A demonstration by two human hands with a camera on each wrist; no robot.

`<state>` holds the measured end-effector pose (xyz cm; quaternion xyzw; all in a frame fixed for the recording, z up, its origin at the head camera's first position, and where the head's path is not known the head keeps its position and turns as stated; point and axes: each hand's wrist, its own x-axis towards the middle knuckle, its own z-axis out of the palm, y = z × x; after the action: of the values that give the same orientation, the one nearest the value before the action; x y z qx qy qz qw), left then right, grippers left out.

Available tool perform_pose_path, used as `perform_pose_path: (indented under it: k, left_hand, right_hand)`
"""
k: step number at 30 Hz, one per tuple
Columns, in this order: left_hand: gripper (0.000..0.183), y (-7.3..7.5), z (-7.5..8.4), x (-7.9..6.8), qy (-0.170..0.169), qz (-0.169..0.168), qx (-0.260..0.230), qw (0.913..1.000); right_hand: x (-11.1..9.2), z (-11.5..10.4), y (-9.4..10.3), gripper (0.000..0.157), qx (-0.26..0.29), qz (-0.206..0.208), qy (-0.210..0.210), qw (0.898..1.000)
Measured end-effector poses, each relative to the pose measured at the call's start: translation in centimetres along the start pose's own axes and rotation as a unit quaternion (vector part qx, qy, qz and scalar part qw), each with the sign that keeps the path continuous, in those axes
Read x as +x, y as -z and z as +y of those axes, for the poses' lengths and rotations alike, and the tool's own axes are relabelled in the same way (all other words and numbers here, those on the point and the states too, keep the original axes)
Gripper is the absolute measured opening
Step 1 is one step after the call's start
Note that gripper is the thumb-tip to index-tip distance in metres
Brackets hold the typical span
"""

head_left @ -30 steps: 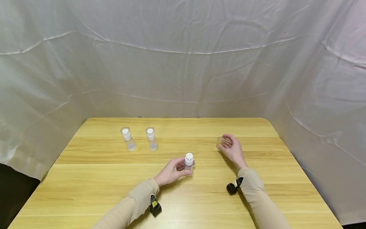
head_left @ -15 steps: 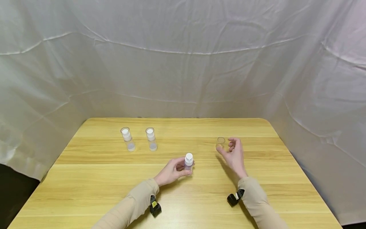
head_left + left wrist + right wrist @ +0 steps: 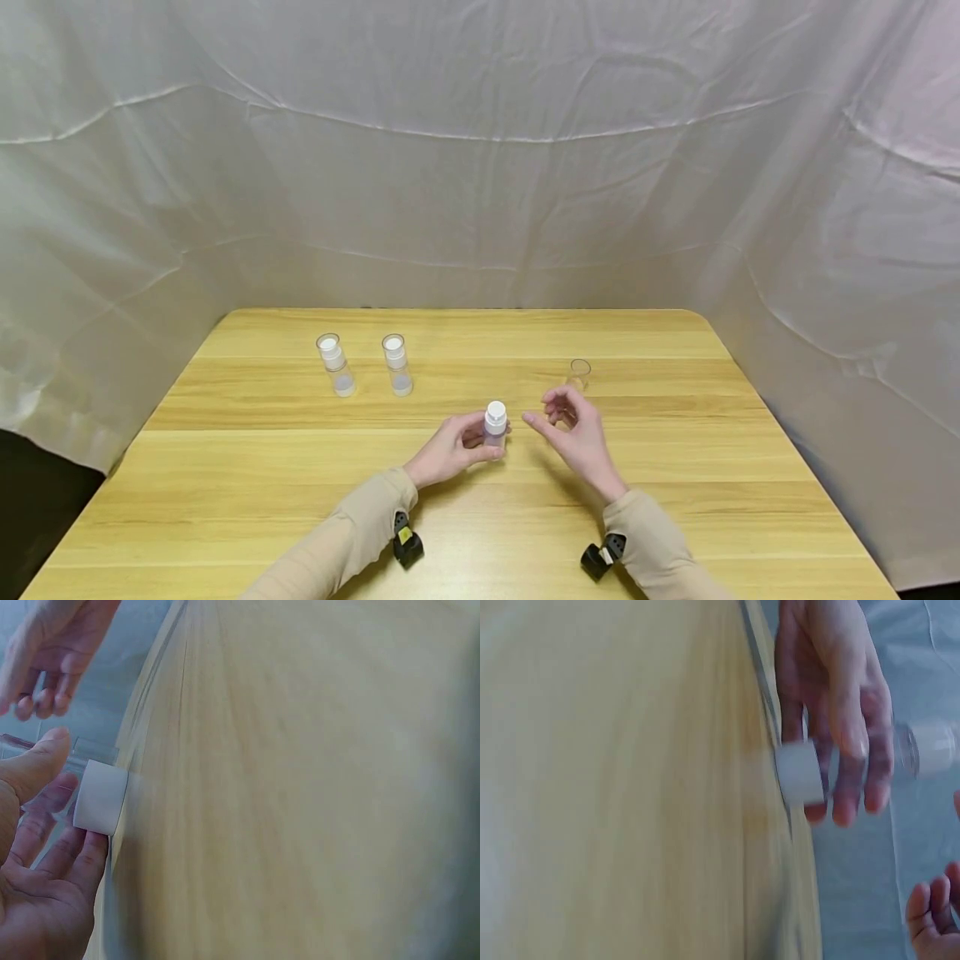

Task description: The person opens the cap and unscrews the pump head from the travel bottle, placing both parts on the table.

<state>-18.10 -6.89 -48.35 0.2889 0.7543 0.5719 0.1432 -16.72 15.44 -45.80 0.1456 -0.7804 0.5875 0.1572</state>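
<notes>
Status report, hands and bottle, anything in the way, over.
Left hand holds bottle upright, white top uncovered. Right hand empty, apart from bottle. Clear cap just beyond that hand. No obstruction seen above bottle.

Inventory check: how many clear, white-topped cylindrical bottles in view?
3: the leftmost bottle and second bottle stand back left on the wood-grain table; the left hand holds the third bottle.

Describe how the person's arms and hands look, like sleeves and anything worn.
Both the left hand and right hand are gloveless. The left sleeve and right sleeve are long, plain beige and slightly creased. A small black device sits at each cuff: the left device has a yellow patch, the right device a whitish one.
</notes>
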Motion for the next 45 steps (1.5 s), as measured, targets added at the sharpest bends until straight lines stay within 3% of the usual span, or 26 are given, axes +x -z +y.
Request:
perform_pose_path:
  k: [7,15,20,25,33,45]
  left_hand:
    - [0.05,0.1,-0.1,0.0,-0.001,0.004,0.003,1.0]
    - [0.046,0.2,-0.2,0.0,0.003,0.005,-0.001,1.0]
    - [0.05,0.2,-0.2,0.0,-0.002,0.0,-0.016,0.9999]
    - [0.049,0.2,-0.2,0.0,0.002,0.006,0.0,1.0]
    - [0.051,0.2,0.0,0.0,-0.005,0.007,0.018,0.9998]
    - [0.051,0.2,0.0,0.0,-0.007,0.004,0.014,0.9999]
  right_hand:
    - [-0.3,-0.1,-1.3,0.036,0.02,-0.057,0.122,0.991]
    - [0.0,-0.6,-2.4,0.044,-0.017,-0.073,0.162,0.984]
    - [0.1,-0.8,-2.9,0.047,-0.051,-0.069,0.169,0.982]
    - [0.2,-1.0,-3.3,0.046,-0.06,-0.067,0.164,0.982]
    - [0.4,-1.2,-3.8,0.037,-0.032,-0.071,0.166,0.983]
    - [0.3,-1.5,-3.5,0.036,-0.008,-0.091,0.135,0.987]
